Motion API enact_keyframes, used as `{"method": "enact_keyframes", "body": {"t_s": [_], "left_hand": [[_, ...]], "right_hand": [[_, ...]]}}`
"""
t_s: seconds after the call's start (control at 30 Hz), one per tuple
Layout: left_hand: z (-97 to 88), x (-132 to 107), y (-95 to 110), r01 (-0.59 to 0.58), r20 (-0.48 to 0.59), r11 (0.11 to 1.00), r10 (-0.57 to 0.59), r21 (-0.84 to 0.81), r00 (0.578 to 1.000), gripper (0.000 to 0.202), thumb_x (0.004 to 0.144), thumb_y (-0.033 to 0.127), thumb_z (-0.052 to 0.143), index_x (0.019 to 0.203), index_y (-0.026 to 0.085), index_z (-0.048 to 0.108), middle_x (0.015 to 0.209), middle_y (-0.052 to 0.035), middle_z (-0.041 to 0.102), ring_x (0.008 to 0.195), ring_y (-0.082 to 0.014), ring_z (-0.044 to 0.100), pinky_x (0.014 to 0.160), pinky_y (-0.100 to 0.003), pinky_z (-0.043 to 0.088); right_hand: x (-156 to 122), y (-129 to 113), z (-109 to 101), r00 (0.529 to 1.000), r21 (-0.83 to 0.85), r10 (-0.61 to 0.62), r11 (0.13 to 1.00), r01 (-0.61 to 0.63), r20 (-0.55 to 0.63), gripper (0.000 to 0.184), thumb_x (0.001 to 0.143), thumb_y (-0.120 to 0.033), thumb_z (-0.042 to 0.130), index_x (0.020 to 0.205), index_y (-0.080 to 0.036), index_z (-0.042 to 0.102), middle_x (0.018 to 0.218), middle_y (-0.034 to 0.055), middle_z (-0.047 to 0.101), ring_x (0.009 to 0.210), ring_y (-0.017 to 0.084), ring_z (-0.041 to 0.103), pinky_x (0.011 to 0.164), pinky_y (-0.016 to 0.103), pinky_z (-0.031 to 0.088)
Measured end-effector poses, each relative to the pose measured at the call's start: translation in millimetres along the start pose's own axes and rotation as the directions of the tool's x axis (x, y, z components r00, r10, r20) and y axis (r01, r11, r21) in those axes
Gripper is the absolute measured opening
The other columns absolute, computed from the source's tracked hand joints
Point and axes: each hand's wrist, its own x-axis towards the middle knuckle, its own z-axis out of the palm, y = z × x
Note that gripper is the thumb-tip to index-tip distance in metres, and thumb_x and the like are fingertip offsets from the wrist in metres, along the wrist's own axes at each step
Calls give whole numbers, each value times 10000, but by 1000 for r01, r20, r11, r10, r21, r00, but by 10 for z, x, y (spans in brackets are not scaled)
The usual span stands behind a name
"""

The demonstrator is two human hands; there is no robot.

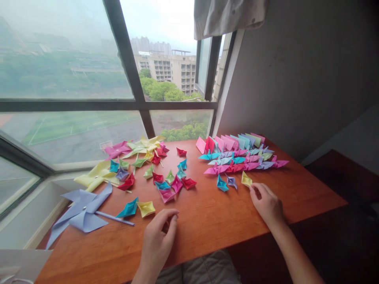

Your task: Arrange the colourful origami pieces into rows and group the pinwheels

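Note:
My right hand (267, 203) pinches the edge of a yellow paper boat (246, 179) between thumb and fingertips, at the right of the table. Just left of that boat sit a blue paper boat (222, 184) and a small lavender paper boat (231, 181). My left hand (160, 236) rests near the front edge, fingers curled and thumb against them, with nothing seen in it. Closest to it are another yellow paper boat (146, 209) and a larger blue paper boat (128, 208). Several more boats, such as a magenta one (177, 184), cluster in the middle.
Rows of folded paper cranes (237, 159) stand at the back right. Paper pinwheels lie along the left, including a lavender pinwheel (84, 209) with its stick and a yellow pinwheel (96, 176). The wooden table (207, 221) meets a window (177, 104) and a wall (281, 90).

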Motion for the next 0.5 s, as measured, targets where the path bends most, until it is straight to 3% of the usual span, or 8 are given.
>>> {"method": "enact_keyframes", "body": {"t_s": [0.5], "left_hand": [[-9,9,23,-18,5,1000,18,16,1000,182,901,289,552,887,195,708,792,-29,712,651,-158,654,568,-229,515]], "right_hand": [[36,-25,109,996,23,29,999,-31,81,188,944,-297,503,961,-206,667,900,30,722,726,151,669,636,240,449]]}}
